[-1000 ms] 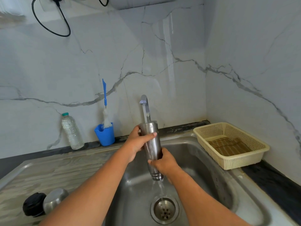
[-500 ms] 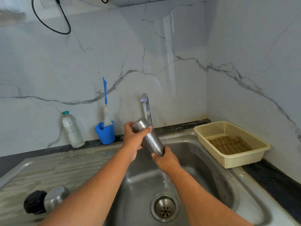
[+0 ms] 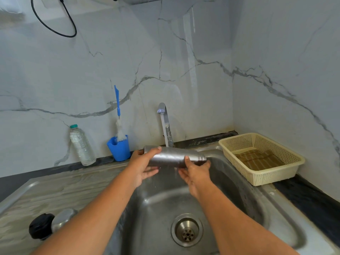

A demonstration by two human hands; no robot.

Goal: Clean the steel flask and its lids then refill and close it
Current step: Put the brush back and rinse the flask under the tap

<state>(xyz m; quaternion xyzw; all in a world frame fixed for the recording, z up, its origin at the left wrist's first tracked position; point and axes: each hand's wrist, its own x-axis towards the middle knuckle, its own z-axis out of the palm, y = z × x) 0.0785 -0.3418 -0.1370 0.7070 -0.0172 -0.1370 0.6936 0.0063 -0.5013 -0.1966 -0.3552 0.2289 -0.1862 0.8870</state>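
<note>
The steel flask lies on its side over the sink, its threaded mouth pointing right, under water running from the tap. My left hand grips its base end, fingers curled over the top. My right hand holds it from below near the neck, thumb on the body. A black lid and a steel cap rest on the drainboard at the lower left.
A blue cup with a bottle brush and a plastic bottle stand by the back wall. A cream basket with a cloth sits to the right of the sink. The drain is below.
The flask has swung from upside-down vertical to lying horizontal, mouth to the right. Both hands stayed on it and rose slightly.
</note>
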